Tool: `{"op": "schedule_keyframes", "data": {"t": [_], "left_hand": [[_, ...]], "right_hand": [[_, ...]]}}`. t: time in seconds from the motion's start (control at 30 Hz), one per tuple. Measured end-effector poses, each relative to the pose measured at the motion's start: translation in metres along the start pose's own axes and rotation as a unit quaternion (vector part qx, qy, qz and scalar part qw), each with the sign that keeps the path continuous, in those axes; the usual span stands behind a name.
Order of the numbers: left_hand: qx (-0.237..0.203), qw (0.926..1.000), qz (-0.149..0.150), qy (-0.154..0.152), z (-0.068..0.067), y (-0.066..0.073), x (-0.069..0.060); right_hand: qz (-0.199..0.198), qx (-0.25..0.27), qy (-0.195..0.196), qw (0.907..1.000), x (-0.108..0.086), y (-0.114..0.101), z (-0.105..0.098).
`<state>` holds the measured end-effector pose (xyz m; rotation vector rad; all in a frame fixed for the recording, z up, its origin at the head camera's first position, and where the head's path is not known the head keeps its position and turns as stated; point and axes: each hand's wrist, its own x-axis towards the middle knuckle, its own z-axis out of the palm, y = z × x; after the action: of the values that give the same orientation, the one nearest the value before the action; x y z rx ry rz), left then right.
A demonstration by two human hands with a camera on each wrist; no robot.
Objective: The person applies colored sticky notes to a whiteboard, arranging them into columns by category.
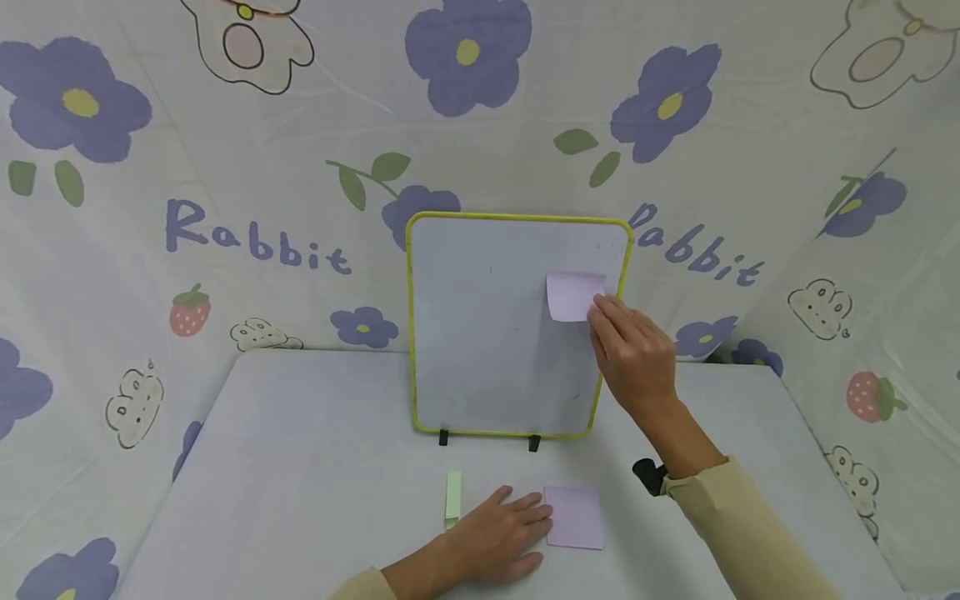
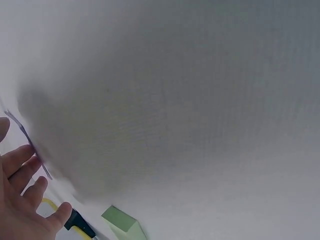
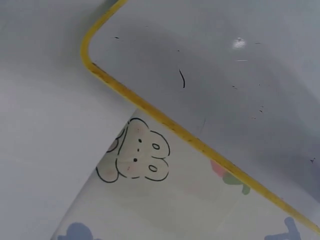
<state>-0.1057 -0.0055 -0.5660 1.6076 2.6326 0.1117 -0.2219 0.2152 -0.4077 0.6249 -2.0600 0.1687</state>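
Note:
At the upper right of the whiteboard (image 1: 480,350), the right hand (image 1: 633,354) pinches a light purple sticky note (image 1: 568,296) near its lower right corner; the right wrist view shows the board (image 3: 210,70) but not that hand. The left hand (image 1: 495,537) lies on the table with its fingers spread, fingertips touching the left edge of a purple sticky pad (image 1: 576,518). From the left wrist, the left hand (image 2: 25,190) appears at lower left, its fingers against the pad's thin edge (image 2: 28,141).
A narrow green sticky pad (image 1: 453,496) lies left of the left hand, also seen in the left wrist view as a green block (image 2: 121,219). Two black feet (image 1: 534,443) support the yellow-edged board. Behind the table (image 1: 300,450) hangs a patterned cloth (image 1: 247,150).

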Motion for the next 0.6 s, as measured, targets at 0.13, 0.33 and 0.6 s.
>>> {"op": "schedule_keyframes", "data": {"t": [0.13,0.33,0.6], "left_hand": [[-0.006,1.0,-0.002,-0.003,-0.002,0.0,0.002],[-0.002,1.0,0.001,0.007,-0.005,0.0,0.005],[0.036,0.9959,0.027,0.078,-0.012,-0.005,0.009]], "right_hand": [[-0.001,-0.001,-0.005,1.0,-0.001,0.001,0.001],[-0.001,0.0,-0.006,1.0,-0.003,0.002,0.002],[-0.005,-0.007,-0.015,0.9999,-0.004,0.003,0.004]]}}
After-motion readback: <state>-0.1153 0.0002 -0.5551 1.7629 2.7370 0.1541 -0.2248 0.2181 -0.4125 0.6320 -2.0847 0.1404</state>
